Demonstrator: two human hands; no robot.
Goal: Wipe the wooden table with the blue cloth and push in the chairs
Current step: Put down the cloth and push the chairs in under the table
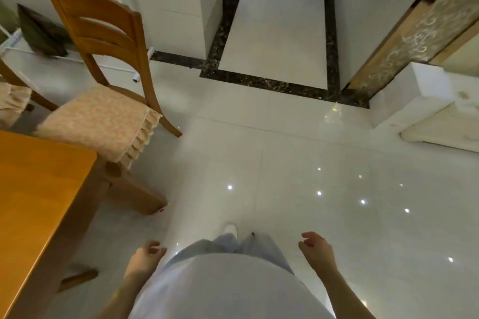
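The left hand (145,259) and right hand (315,248) are hanging empty, fingers loosely curled, and no blue cloth is showing, so I cannot tell whether wiping is done. The chair (103,116) at ten o'clock is standing out from the wooden table (39,189) at eight o'clock. Its seat is facing roughly seven o'clock towards the table's corner, so pushing in likely remains.

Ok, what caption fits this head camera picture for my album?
Left hand and right hand hang empty beside the wooden table; a cushioned chair stands pulled out.

No readable text (none anywhere)
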